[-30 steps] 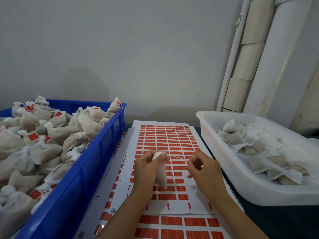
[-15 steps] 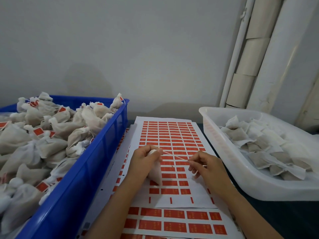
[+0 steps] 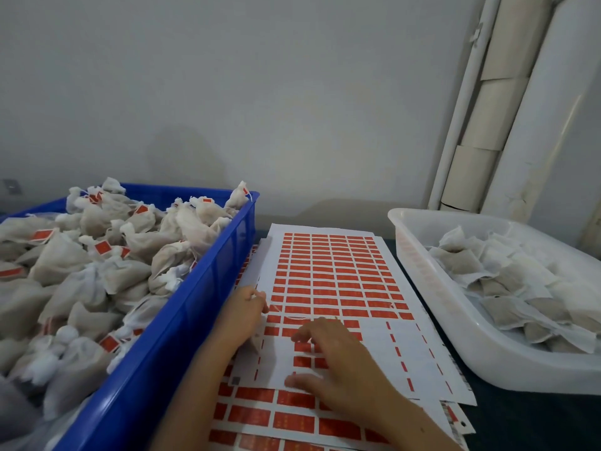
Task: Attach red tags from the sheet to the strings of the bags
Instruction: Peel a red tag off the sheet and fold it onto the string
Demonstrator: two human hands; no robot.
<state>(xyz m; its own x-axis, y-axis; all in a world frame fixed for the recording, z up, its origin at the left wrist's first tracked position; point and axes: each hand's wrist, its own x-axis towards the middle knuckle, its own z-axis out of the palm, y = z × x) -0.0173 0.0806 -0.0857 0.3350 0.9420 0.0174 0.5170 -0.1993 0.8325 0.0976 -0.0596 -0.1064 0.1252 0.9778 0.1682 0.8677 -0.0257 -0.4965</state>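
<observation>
Between the bins, sheet (image 3: 328,281) runs near-to-far; left hand (image 3: 242,315) pinches the string (image 3: 294,317), right hand (image 3: 338,359) spread flat on it.

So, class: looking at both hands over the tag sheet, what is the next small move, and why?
Probably peel one red tag with the right hand, whose fingers lie spread on the sheet there. The left hand holds a bag at the sheet's left edge, its string lying across the tag rows, no tag visible on it.
</observation>
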